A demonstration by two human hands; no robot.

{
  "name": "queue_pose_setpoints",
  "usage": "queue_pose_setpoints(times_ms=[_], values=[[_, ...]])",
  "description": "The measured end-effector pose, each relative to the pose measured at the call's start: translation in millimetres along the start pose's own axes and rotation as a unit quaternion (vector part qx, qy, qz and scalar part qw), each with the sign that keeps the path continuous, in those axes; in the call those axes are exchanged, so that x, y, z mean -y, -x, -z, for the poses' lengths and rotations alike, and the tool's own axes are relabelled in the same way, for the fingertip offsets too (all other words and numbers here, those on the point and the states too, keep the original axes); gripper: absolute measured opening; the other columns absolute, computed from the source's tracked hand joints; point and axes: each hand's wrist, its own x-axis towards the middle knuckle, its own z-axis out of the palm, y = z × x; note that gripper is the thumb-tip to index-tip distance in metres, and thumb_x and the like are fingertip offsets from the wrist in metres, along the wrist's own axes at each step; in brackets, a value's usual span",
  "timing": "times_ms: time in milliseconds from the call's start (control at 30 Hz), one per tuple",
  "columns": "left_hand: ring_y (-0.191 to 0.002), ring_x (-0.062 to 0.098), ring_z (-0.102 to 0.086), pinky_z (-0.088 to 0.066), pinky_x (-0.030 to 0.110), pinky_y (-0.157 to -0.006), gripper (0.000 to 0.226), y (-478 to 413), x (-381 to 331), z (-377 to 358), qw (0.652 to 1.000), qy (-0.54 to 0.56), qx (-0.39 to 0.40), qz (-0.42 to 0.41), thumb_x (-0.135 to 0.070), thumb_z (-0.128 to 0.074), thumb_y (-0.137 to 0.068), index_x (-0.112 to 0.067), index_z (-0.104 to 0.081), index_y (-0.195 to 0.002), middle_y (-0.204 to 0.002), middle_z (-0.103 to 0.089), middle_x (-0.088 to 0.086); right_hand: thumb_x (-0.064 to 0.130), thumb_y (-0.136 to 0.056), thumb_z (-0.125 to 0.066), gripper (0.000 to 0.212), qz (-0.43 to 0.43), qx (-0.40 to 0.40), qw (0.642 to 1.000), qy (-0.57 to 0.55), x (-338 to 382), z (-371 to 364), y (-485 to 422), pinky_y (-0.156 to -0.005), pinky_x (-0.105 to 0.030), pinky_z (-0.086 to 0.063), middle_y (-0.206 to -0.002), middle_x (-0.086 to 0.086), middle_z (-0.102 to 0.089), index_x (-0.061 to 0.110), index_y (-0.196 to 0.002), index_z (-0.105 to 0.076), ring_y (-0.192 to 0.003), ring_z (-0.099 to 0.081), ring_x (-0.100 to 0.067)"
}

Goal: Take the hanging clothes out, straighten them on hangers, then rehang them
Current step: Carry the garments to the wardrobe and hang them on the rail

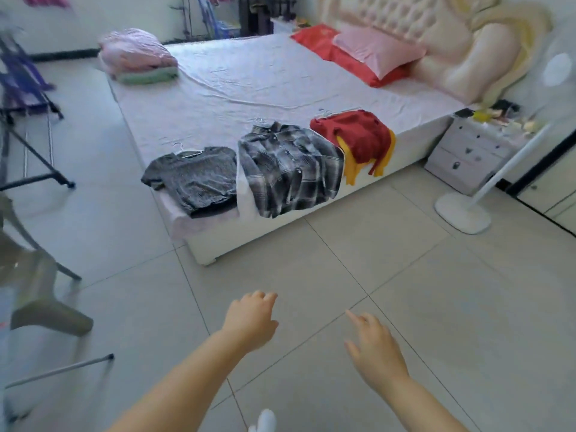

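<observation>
On the bed [249, 85] lie a plaid shirt [290, 169], a grey top [196, 176] and a red top [358, 141], all on hangers, waiting to be rehung. Left hand [249, 319] and right hand [374, 347] reach forward, fingers loose, holding nothing.

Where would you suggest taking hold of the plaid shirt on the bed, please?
I would pinch the hanger hook showing beyond the collar of the plaid shirt, reaching across it from the near edge of the bed. The shirt lies flat with its hem draped over that edge and the hook on the far side, so lifting there should probably raise it whole.
</observation>
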Motion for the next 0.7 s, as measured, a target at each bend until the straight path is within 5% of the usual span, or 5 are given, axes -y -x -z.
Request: queue_pose_setpoints(times_ms=[700], values=[[-0.125,0.024,-0.041,-0.035,0.036,-0.099,0.053,-223,136,144,0.959,0.122,-0.061,0.250,-0.038,-0.047,-0.092,-0.020,-0.031,-0.139,-0.138,-0.041,0.003,0.032,-0.092,-0.047,0.055,0.269,0.072,0.957,0.079,152,91,-415,-0.101,-0.030,-0.030,-0.137,0.002,-0.038,0.026,-0.143,-0.028,-0.126,-0.037,-0.019]])
